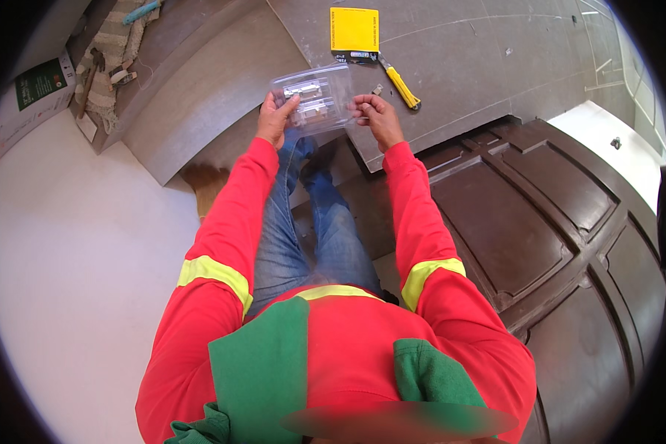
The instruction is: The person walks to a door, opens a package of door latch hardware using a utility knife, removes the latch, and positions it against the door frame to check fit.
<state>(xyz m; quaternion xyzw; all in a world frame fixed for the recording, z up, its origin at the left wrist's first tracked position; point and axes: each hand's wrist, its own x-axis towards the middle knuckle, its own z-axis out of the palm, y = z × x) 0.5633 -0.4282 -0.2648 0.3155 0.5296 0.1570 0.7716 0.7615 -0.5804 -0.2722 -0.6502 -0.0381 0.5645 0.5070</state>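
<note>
The left hand (274,123) grips the clear package (336,79) at its left side; the right hand (379,119) pinches its right edge. Inside it, 2 metal pieces (314,113) lie crosswise, nearer the left hand.

Place: probably a home where fitting work is going on
Panelled door (499,229): dark brown, is suggesting a house
Grey tiles (459,55): are carrying a yellow knife (401,85) and scattered bits (508,51)

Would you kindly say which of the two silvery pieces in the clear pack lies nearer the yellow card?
The upper piece, toward the far edge of the clear pack; the lower piece sits farther from the yellow card.
</note>
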